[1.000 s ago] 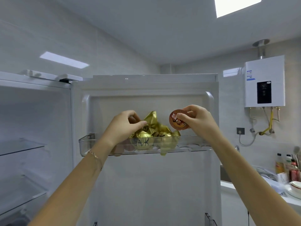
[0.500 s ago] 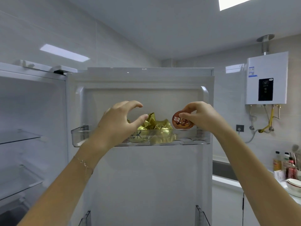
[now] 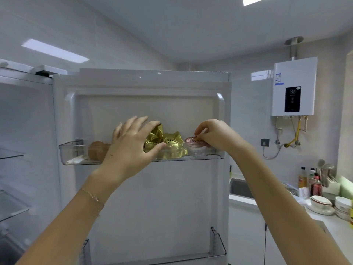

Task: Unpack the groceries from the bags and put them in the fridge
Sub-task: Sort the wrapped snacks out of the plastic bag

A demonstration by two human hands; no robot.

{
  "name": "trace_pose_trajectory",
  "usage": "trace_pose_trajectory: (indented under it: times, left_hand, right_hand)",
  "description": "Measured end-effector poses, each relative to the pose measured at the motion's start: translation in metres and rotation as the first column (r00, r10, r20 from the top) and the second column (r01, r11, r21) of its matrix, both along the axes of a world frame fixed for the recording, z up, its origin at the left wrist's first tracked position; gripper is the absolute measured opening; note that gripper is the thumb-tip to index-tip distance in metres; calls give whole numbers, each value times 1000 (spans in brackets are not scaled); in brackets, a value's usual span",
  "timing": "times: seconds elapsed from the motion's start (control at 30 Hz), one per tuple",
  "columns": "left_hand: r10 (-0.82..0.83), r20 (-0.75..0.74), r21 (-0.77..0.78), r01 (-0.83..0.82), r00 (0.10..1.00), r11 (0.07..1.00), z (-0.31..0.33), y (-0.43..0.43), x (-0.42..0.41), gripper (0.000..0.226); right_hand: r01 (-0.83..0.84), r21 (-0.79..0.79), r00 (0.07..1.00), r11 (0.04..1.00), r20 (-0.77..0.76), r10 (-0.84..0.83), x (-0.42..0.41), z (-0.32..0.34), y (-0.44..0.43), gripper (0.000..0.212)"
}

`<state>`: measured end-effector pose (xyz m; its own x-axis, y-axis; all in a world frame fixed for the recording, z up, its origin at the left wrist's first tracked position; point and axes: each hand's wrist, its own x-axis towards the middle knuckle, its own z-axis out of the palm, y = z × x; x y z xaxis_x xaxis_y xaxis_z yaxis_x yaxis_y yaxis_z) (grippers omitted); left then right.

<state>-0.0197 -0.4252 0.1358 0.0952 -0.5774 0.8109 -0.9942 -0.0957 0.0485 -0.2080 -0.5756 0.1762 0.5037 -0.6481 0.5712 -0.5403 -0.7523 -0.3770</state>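
One wide-angle camera, worn on the head, faces the inner side of the open fridge door (image 3: pixel 152 197) squarely and tilts slightly upward (ceiling (image 3: pixel 191 25) fills the top), close enough that the left hand (image 3: pixel 129 148) and right hand (image 3: pixel 215 136) reach its top door bin (image 3: pixel 72 155) at mid-frame.

A white water heater (image 3: pixel 294 87) is mounted above bottles (image 3: pixel 309 180) and what look like stacked bowls (image 3: pixel 322 204).

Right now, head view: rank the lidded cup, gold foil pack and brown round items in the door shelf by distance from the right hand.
1. lidded cup: right end of the door shelf, directly under the right hand.
2. gold foil pack: mid-shelf, left of the cup.
3. brown round items: shelf's left part.
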Motion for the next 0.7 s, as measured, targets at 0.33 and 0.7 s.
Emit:
trace_pose_trajectory:
  times: [0.33,0.7]
  left_hand:
    - [-45,10,-28,45,999,999,-10,4,-3,74]
    - [-132,149,-98,147,980,984,-32,-23,-54,65]
  right_hand:
    - [-3,-100,990,995,138,16,-3,-20,21,29]
    - [261,-320,961,911,170,-216,-70,-75,54,63]
